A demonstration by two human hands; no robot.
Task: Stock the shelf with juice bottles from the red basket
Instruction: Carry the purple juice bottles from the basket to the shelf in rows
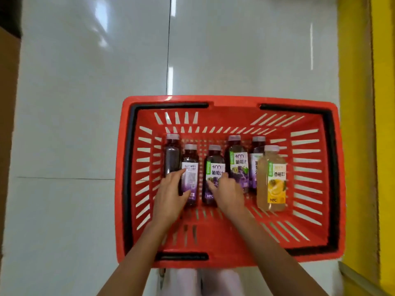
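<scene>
Left fingers curl over the near-9 o'clock side of the second grape bottle, thumb across its label, so the left hand pinches it from above. Right hand wraps the third grape bottle, thumb on the label and fingers tucked into the gap toward the fourth grape bottle. All six bottles lie flat in the red basket, caps toward 12 o'clock, the yellow pomelo bottle at 3 o'clock. Likely risks: smooth round bottles slipping from a one-handed top grip, or knuckles nudging neighbours so they roll and clatter; the basket could skid on the glossy floor
</scene>
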